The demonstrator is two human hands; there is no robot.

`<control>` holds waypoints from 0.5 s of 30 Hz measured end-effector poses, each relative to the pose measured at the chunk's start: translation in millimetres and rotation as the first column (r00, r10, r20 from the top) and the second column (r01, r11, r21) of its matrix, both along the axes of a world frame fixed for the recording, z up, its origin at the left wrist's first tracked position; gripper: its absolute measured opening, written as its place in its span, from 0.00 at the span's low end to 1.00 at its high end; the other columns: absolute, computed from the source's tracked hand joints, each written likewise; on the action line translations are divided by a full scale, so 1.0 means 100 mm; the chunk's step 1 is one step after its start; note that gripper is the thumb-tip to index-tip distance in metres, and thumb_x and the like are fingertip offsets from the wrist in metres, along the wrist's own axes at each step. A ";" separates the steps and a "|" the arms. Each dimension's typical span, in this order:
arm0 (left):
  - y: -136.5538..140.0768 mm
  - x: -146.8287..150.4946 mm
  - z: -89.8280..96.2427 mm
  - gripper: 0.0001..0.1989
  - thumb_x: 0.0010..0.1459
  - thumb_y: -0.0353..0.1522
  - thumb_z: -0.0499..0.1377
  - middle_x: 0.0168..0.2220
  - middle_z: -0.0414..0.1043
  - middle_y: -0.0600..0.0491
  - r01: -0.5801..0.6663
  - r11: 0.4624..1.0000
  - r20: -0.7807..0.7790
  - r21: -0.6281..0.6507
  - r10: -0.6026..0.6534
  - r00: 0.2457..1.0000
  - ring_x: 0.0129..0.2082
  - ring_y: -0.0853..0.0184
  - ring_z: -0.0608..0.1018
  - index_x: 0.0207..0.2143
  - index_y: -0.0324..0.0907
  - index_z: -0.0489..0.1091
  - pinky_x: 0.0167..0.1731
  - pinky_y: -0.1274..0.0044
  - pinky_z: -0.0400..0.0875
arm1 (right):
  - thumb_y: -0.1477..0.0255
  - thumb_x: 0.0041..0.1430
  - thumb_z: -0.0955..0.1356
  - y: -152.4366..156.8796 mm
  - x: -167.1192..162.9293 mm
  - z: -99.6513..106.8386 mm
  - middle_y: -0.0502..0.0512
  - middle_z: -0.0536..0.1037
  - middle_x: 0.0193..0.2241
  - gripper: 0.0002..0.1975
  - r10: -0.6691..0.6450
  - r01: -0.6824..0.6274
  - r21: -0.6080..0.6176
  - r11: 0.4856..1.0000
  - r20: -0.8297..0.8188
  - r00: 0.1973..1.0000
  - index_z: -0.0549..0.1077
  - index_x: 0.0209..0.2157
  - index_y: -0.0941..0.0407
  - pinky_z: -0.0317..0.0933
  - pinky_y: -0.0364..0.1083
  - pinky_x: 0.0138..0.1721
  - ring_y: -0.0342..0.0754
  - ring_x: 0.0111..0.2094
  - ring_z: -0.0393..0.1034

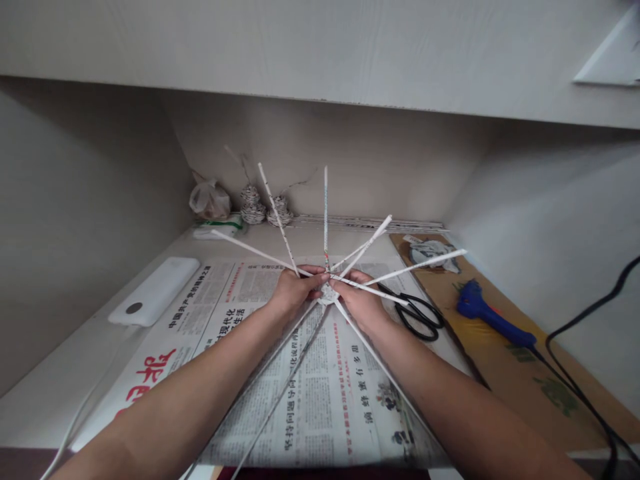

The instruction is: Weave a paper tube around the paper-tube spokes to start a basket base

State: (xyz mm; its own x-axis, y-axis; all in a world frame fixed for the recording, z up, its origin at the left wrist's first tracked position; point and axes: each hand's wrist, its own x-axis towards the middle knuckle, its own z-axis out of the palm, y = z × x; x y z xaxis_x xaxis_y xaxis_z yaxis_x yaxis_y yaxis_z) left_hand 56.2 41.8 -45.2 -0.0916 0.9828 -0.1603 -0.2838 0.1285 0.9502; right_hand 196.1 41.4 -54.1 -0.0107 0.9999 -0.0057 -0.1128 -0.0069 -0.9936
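A small round base woven from rolled paper sticks (328, 293) is between my two hands, above the newspaper. Several paper sticks (280, 217) fan out from it, some upward and outward, others down toward me. My left hand (296, 285) grips its left side, with thumb and fingers pressed on the weave. On the right side, my right hand (357, 293) is closed around the base and sticks. One stick (380, 291) crosses over my right fingers. Black-handled scissors (420, 317) lie just beyond my right hand; their blades are mostly hidden.
Newspaper (310, 400) covers the tabletop. A white power bank (155, 290) with a cable lies left. On cardboard (485, 347) at right sit a blue glue gun (493, 313) and crumpled paper (433, 253). Woven gourd shapes (253, 205), a plastic bag (210, 199) and more sticks (370, 223) line the back.
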 end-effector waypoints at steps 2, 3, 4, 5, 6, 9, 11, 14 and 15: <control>-0.01 0.01 0.00 0.20 0.31 0.35 0.73 0.24 0.73 0.53 0.010 1.000 -0.034 0.023 -0.009 0.999 0.20 0.73 0.71 0.29 0.37 0.76 0.18 0.81 0.69 | 0.64 0.43 0.73 0.00 0.01 0.00 0.49 0.76 0.22 0.12 0.010 -0.010 0.006 1.000 0.012 1.000 0.74 0.28 0.56 0.61 0.44 0.27 0.46 0.24 0.69; -0.01 0.01 0.00 0.19 0.33 0.36 0.73 0.23 0.71 0.54 0.015 0.999 -0.059 0.041 -0.013 0.998 0.20 0.73 0.70 0.28 0.37 0.75 0.17 0.81 0.67 | 0.63 0.44 0.73 0.00 0.01 -0.01 0.49 0.76 0.22 0.12 0.017 -0.017 0.011 1.000 0.014 1.000 0.74 0.28 0.56 0.61 0.44 0.27 0.45 0.24 0.69; -0.02 0.01 0.00 0.18 0.35 0.38 0.72 0.22 0.70 0.55 0.021 0.998 -0.091 0.065 -0.015 0.996 0.19 0.74 0.69 0.28 0.37 0.74 0.16 0.82 0.66 | 0.63 0.44 0.73 0.00 0.01 -0.01 0.49 0.76 0.22 0.12 0.025 -0.025 0.019 1.000 0.015 1.000 0.74 0.28 0.56 0.61 0.44 0.27 0.45 0.24 0.69; -0.03 0.02 0.00 0.17 0.37 0.39 0.71 0.21 0.68 0.56 0.024 0.996 -0.125 0.090 -0.013 0.992 0.18 0.74 0.68 0.27 0.38 0.73 0.15 0.82 0.64 | 0.62 0.45 0.73 0.00 0.01 -0.01 0.49 0.76 0.23 0.12 0.029 -0.029 0.032 0.999 0.017 0.999 0.74 0.28 0.56 0.62 0.43 0.27 0.45 0.24 0.69; -0.03 0.02 0.00 0.16 0.39 0.40 0.70 0.21 0.67 0.56 0.026 0.993 -0.155 0.113 -0.009 0.988 0.18 0.74 0.67 0.27 0.38 0.73 0.14 0.82 0.63 | 0.62 0.45 0.73 -0.01 0.01 -0.01 0.49 0.76 0.23 0.12 0.029 -0.030 0.050 0.998 0.019 0.999 0.74 0.27 0.56 0.61 0.43 0.27 0.45 0.24 0.69; -0.05 0.04 0.00 0.15 0.42 0.41 0.67 0.19 0.65 0.57 0.012 0.991 -0.195 0.132 0.014 0.981 0.17 0.73 0.66 0.27 0.39 0.71 0.14 0.82 0.63 | 0.62 0.45 0.73 -0.02 -0.02 0.01 0.48 0.76 0.22 0.12 0.014 -0.013 0.068 0.998 -0.011 1.000 0.73 0.27 0.55 0.61 0.42 0.25 0.44 0.23 0.68; -0.06 0.06 0.00 0.16 0.42 0.41 0.67 0.20 0.66 0.56 -0.003 0.993 -0.183 0.115 0.024 0.983 0.19 0.72 0.67 0.27 0.39 0.71 0.16 0.81 0.65 | 0.61 0.44 0.74 -0.02 -0.04 0.03 0.49 0.76 0.22 0.14 -0.037 0.039 0.032 0.999 -0.061 0.997 0.73 0.28 0.55 0.61 0.43 0.23 0.45 0.21 0.68; -0.07 0.07 0.00 0.16 0.42 0.41 0.67 0.21 0.66 0.56 -0.038 0.996 -0.168 0.079 0.051 0.985 0.20 0.72 0.68 0.27 0.39 0.70 0.17 0.80 0.67 | 0.59 0.43 0.75 -0.03 -0.05 0.06 0.49 0.76 0.22 0.16 -0.109 0.111 0.014 0.994 -0.089 0.990 0.72 0.28 0.55 0.62 0.43 0.21 0.45 0.20 0.69; -0.07 0.07 0.00 0.16 0.42 0.41 0.67 0.21 0.65 0.56 -0.048 0.996 -0.169 0.070 0.059 0.984 0.20 0.72 0.68 0.27 0.39 0.70 0.16 0.81 0.67 | 0.59 0.44 0.74 -0.04 -0.05 0.07 0.49 0.76 0.21 0.16 -0.106 0.109 0.030 0.994 -0.079 0.991 0.72 0.28 0.55 0.62 0.43 0.21 0.45 0.20 0.69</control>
